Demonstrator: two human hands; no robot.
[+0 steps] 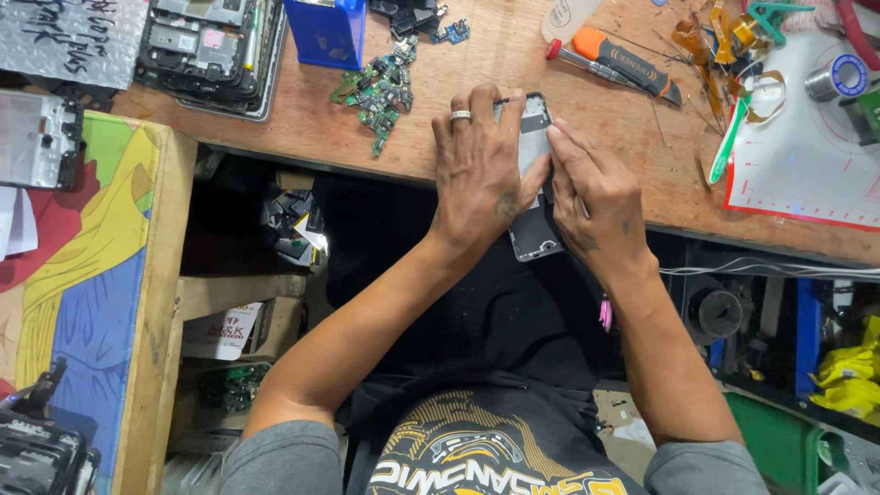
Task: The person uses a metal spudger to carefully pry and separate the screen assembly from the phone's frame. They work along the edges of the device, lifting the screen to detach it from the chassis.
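Most of the opened phone lay hidden under the two hands: the left hand covered its left side and the right hand its right edge, so only a strip of its inner frame and its lower corner showed. Whether the right hand held a small tool against it could not be told. The blue box and the stack of phone frames were cut off by the top edge. The white mat ran out of the picture at the right. The small parts on the green circuit boards were too small to tell apart.
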